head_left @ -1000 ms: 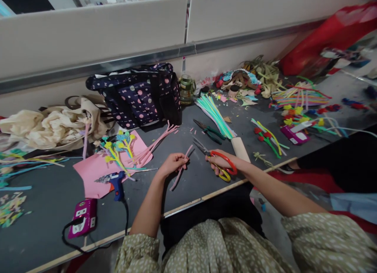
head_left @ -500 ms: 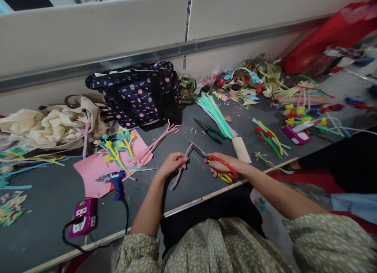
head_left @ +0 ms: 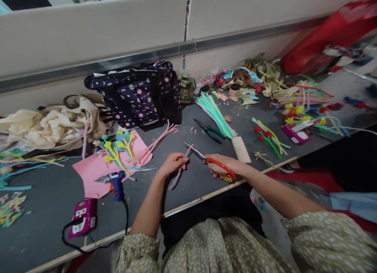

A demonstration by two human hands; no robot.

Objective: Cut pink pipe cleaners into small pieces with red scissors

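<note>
At the near side of the grey table (head_left: pixel 200 180), the pink strip (head_left: pixel 176 180) is pinched between the closed fingers of my left hand (head_left: pixel 173 163). My right hand (head_left: pixel 225 160) is curled around the handles of the scissors (head_left: pixel 211 160), whose blades are at the strip's far end. Beyond them lie the pliers (head_left: pixel 207 128).

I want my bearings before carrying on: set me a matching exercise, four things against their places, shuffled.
1. scissors
2. pink pipe cleaner
3. green-handled pliers
4. glue gun

A. beside the mostly green bundle
B. in the right hand
C. at the pink sheet's edge
D. in the left hand

Pairs: 1-B, 2-D, 3-A, 4-C
</note>
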